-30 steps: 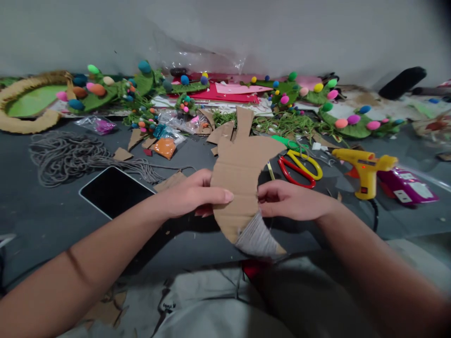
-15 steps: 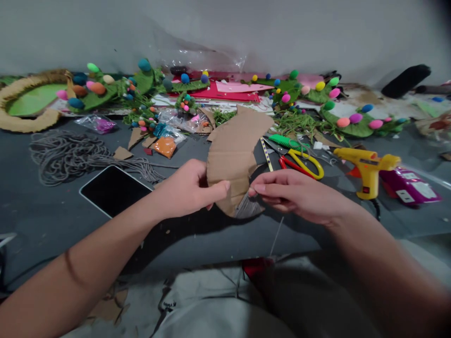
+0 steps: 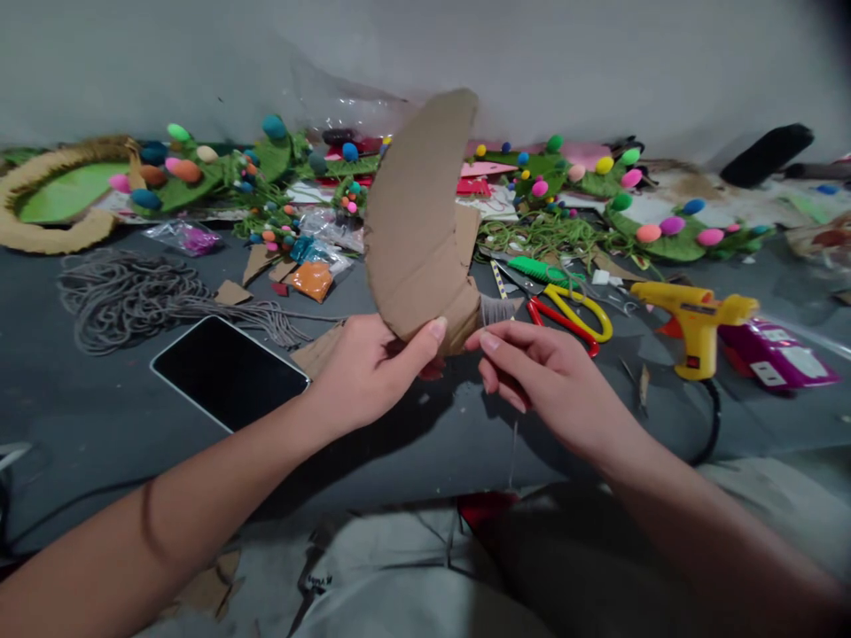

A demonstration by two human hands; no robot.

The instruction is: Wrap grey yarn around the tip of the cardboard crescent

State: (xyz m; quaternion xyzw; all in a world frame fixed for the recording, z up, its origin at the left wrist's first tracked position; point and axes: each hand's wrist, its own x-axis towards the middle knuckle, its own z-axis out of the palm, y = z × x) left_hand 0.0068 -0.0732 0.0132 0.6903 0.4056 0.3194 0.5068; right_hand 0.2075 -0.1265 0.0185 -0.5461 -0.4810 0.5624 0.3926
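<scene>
A curved piece of brown cardboard (image 3: pixel 418 213) stands tilted up above the table, its lower edge pinched by my left hand (image 3: pixel 372 368), thumb in front. Grey cord (image 3: pixel 497 310) is wound round the narrow end at the cardboard's lower right. Beside that end, my right hand (image 3: pixel 532 363) has thumb and forefinger pressed together on the cord. A thin strand hangs down below my right hand.
A phone (image 3: pixel 230 372) and a grey cord heap (image 3: pixel 133 297) lie left. Scissors (image 3: pixel 572 310), a yellow glue gun (image 3: pixel 698 319) and a purple packet (image 3: pixel 777 354) are right. Green felt pieces with coloured balls (image 3: pixel 665 235) line the back.
The cardboard has been raised and turned, so its tip now points up and the cord-wrapped end faces right. Both hands still hold on, my right hand slightly turned.
</scene>
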